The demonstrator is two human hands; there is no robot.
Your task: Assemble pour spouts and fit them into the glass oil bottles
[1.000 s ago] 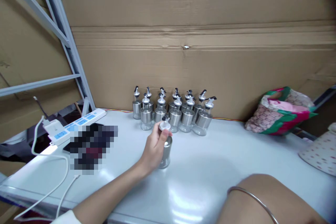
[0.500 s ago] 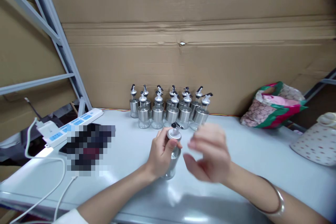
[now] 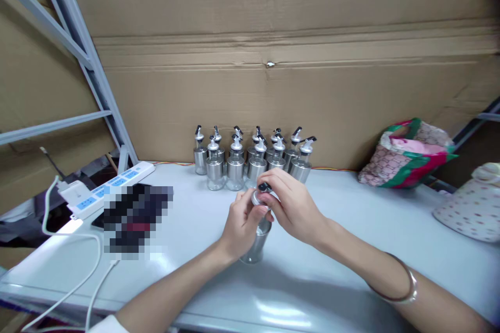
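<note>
A glass oil bottle (image 3: 255,247) with a steel band stands on the table in front of me, leaning slightly. My left hand (image 3: 242,221) is closed around its neck, just under the grey collar of the pourer cap. From the right, my right hand (image 3: 292,203) pinches the pourer spout (image 3: 264,187), whose black tip shows between the fingers. The fingers hide much of the cap. Behind my hands, several matching oil bottles (image 3: 235,166) stand upright in two rows, all with pourer caps and black flip lids.
On the left lie a white power strip (image 3: 113,187) with a plugged-in cable and a dark, blurred-out item (image 3: 135,218). At the right are a patterned bag (image 3: 406,158) and a dotted cloth-like item (image 3: 472,210). A cardboard wall (image 3: 273,99) closes off the back.
My right hand has moved left from beside the bottle and now grips the pourer spout. My left hand stays around the neck. The bottles at the back have not moved.
</note>
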